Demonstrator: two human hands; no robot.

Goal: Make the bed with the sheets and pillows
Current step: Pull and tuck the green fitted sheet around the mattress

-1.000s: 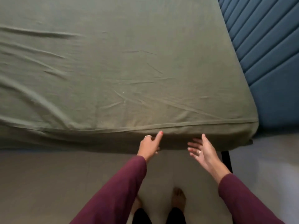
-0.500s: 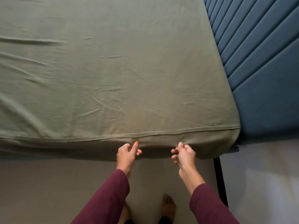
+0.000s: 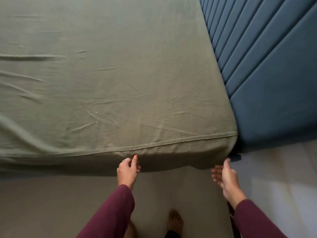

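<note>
An olive green fitted sheet (image 3: pixel 106 79) covers the mattress, lightly creased, with its seam running along the near edge. My left hand (image 3: pixel 128 170) is at the sheet's hanging side below the seam, its fingers curled round the lower edge. My right hand (image 3: pixel 225 176) is held beside the sheet's near right corner with fingers spread and straight; only the thumb tip reaches the fabric. No pillow is in view.
A blue padded headboard (image 3: pixel 267 69) with ribbed panels stands along the bed's right side. A dark bed leg (image 3: pixel 235 158) shows at the corner. I stand barefoot (image 3: pixel 175 220) on a beige floor (image 3: pixel 51 206) close to the bed.
My right hand has let go of the sheet's edge, opened, and moved right toward the corner. My left hand stays at the edge. The view has shifted left.
</note>
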